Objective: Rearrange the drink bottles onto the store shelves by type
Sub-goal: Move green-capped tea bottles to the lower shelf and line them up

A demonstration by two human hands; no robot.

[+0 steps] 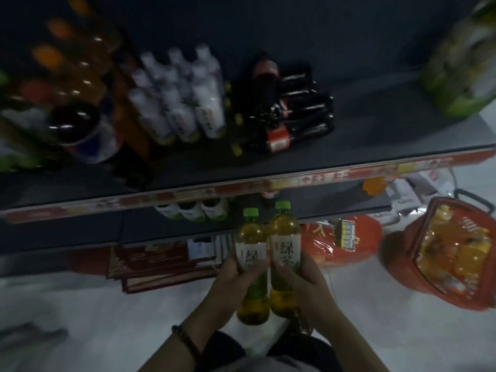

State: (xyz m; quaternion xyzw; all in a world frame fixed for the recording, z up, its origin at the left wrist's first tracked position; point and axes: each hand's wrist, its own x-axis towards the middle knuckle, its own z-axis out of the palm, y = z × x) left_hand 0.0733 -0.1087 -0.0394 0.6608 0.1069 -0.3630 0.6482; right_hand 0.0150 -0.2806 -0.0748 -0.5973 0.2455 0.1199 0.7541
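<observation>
While hands [236,277] [304,275] grip them, two green-capped, white-labelled bottles [251,237] [284,229] seem amber.

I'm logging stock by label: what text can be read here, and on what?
"绿茶": white label of the green-capped amber bottle in the right hand.
"绿": same label on the matching bottle in the left hand; the rest is covered by the hand.
Too blurred to read: red shelf-edge strip, red plastic bag, red labels on the dark bottles.

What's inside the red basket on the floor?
The red basket holds shiny orange and yellow things, maybe drink bottles, but the picture is too blurry to be sure. Whatever lies underneath them is covered.
</observation>
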